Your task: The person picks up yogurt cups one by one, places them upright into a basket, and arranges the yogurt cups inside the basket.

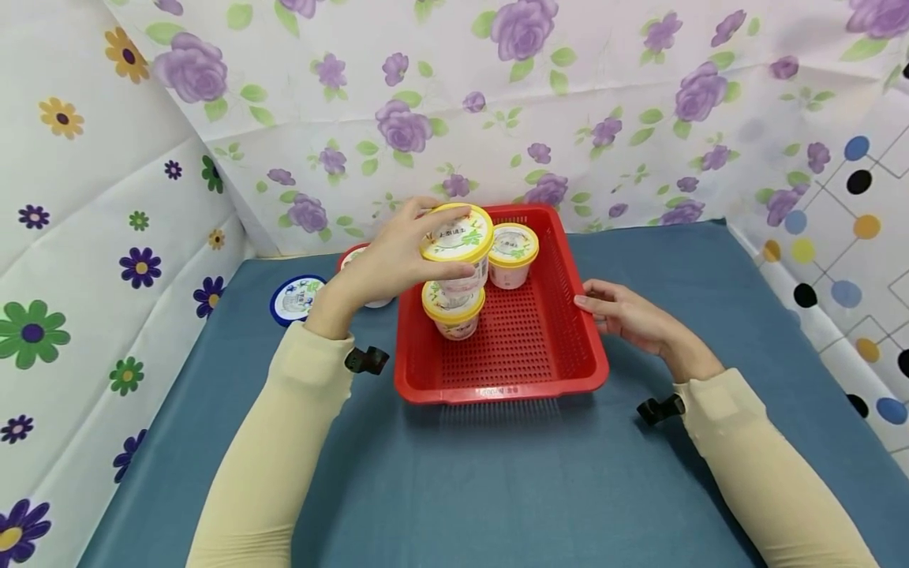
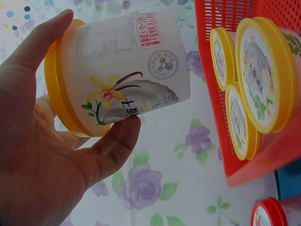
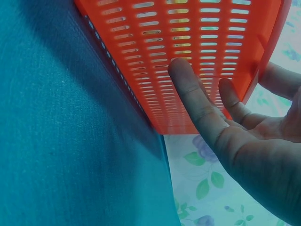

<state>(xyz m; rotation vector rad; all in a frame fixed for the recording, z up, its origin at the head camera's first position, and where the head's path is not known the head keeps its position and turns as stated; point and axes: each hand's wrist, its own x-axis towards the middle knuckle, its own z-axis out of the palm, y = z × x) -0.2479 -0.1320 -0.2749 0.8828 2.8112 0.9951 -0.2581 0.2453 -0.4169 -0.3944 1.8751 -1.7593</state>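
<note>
My left hand (image 1: 398,256) holds an ice cream tub (image 1: 458,237) with a yellow lid over the left part of the red basket (image 1: 500,392). In the left wrist view, the thumb and fingers curl round the tub (image 2: 122,70), which has a vanilla flower printed on its side. Beneath and beside it, more yellow-lidded tubs (image 1: 513,251) stand in the basket; the left wrist view shows three, and one is mostly hidden in the head view. My right hand (image 1: 632,315) pinches the basket's right rim, thumb over the edge and fingers against the slotted outer wall (image 3: 155,52).
Left of the basket, a blue-lidded tub (image 1: 297,298) stands on the blue tablecloth (image 1: 497,489). A red-lidded tub (image 2: 269,214) is partly hidden behind the left hand in the head view. Flowered sheets (image 1: 440,71) hang at the back and sides.
</note>
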